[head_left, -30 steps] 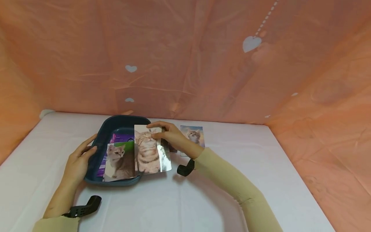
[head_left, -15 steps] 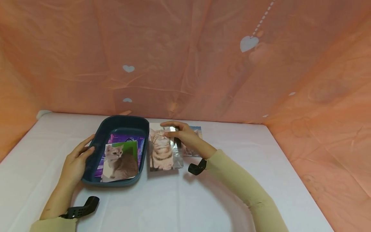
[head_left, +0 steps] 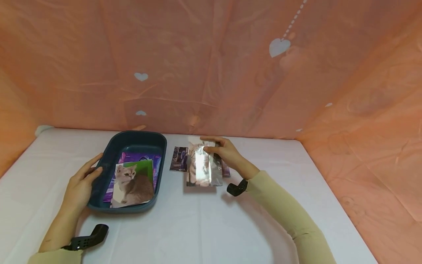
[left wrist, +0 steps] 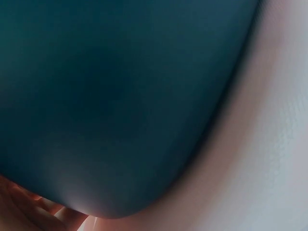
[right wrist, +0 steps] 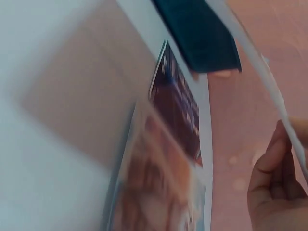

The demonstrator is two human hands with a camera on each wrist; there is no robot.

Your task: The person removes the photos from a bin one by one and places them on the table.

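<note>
Your right hand (head_left: 227, 154) pinches the far top edge of a glossy rectangular photo print (head_left: 202, 167), thumb and fingers closed on that edge alone. The print hangs from the grip tilted, its lower edge near or on the white-covered table (head_left: 211, 227); I cannot tell whether it touches. Holding by the edge keeps your fingers off the printed face, which glare has washed out in the head view. In the right wrist view the print (right wrist: 250, 62) shows edge-on as a pale band running into your fingertips (right wrist: 276, 159).

Under and beside the held print lie other prints flat on the table: a small dark purple-toned photo card (head_left: 179, 158) just left of it, and a sliver of another at its right edge, mostly hidden by your hand. The held print stands above this group, well clear of the tray.

Your left hand (head_left: 80, 183) rests against the outer left wall of the dark teal oval plastic tray (head_left: 108, 150), fingers straight and lying along the rim, closing on nothing. That contact appears to steady the tray. The left wrist view shows only the tray's wall (left wrist: 120, 96), with fingertips low at the corner.

Inside the tray a photo of a grey kitten on a green ground (head_left: 132, 183) lies on top of a purple print (head_left: 140, 157), overlapping it and reaching the near rim.
</note>
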